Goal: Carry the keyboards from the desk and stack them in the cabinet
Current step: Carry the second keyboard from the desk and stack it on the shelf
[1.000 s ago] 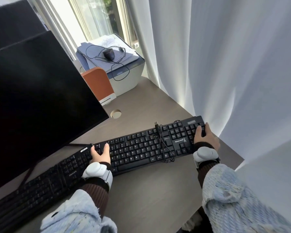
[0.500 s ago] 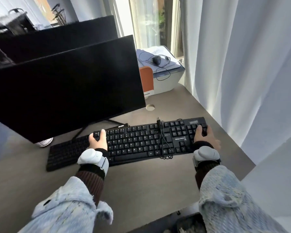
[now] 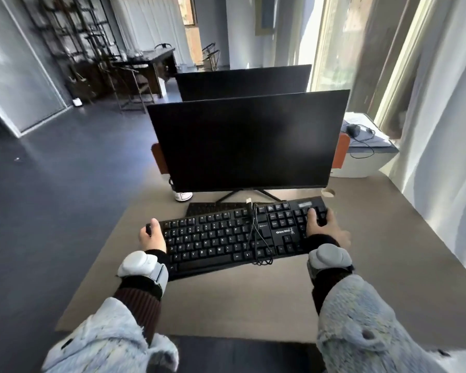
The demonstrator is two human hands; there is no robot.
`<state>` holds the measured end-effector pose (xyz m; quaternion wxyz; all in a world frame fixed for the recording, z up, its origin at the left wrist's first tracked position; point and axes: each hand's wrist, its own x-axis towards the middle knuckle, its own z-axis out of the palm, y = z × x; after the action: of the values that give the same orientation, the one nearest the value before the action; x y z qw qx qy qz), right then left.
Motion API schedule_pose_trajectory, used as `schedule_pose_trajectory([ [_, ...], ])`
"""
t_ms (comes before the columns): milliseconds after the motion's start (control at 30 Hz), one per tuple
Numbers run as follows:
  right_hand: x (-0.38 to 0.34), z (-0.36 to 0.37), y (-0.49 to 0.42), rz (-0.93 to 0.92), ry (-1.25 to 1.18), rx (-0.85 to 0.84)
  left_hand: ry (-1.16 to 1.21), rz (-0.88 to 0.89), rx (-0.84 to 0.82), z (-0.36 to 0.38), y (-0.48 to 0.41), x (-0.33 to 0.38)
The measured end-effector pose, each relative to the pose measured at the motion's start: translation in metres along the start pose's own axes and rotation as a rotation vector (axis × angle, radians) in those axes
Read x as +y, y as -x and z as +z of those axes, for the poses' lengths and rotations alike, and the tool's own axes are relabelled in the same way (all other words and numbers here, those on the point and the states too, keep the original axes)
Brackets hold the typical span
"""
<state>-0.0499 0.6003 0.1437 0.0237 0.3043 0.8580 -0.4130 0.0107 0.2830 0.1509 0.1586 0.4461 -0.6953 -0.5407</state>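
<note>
My left hand (image 3: pixel 151 237) clamps the keyboard (image 3: pixel 237 236) at its left end. My right hand (image 3: pixel 324 226) clamps its right end, above the desk (image 3: pixel 388 254).

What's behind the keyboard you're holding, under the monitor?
A second black keyboard lies on the desk behind the held keyboard, below the monitor. Only its far strip shows; the held one covers the rest. A bottle stands beside it.

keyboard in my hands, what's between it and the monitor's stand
In the head view, a second black keyboard lies on the desk between the held keyboard and the monitor stand, partly hidden behind the held one.
</note>
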Motion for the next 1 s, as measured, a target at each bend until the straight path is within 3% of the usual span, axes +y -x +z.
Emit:
schedule_pose_trajectory([
  [333,-0.064,0.160,0.222,-0.208,0.095,-0.324,0.023,-0.099,0.346,-0.289,-0.043,-0.088],
  [700,-0.123,0.283,0.366,-0.420,0.214,-0.557,0.044,-0.294,0.599,-0.461,-0.061,-0.164],
  [1000,-0.193,0.405,0.451,-0.525,0.272,-0.730,0.096,-0.426,0.755,-0.555,-0.119,-0.192],
])
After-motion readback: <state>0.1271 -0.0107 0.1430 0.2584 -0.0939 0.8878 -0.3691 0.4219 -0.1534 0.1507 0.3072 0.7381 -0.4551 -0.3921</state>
